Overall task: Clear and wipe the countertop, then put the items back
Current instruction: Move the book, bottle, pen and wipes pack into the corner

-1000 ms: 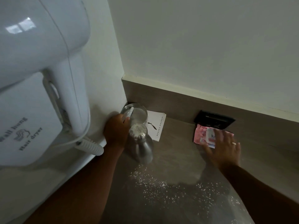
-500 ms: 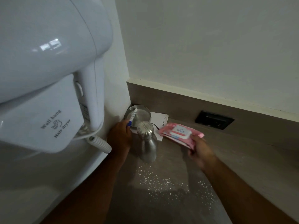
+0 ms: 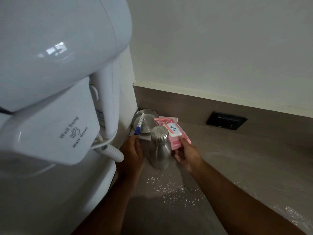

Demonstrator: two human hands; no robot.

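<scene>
Gripping pink wipes pack (image 3: 171, 133), right hand (image 3: 185, 154)

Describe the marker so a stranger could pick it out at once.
Start at the big white wall-hung hair dryer on the left; below it, in the counter's back corner, stands a steel cup. The marker leans inside it: a slim white stick with a blue end, unlike the steel bottle beside it.
</scene>
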